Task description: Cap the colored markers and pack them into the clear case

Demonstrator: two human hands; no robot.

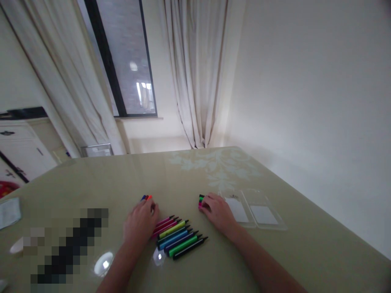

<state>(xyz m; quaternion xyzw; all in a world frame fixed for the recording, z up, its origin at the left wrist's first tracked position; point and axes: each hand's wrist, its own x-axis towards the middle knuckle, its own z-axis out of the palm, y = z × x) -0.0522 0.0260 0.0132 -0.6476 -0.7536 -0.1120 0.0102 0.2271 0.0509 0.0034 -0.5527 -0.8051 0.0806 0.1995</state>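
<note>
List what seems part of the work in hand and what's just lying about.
Work, apparently: slim multicoloured markers; small coloured pieces at left hand and right hand; clear plastic open case.

Lying about, apparently: pale rectangular item; long dark pixelated thing.

Looks like a room in a home

Suggests a household through a glossy table [128,175], patterned with pale leafy scrolls [219,163] toward its far end. Shows long, gathered off-white curtains [198,73] and a dark-framed window [126,61] beyond the table. Includes a white cabinet [23,142] with ornate dark handles [7,133] past the table's left side, and a plain pale wall [311,101] to the table's right.
</note>
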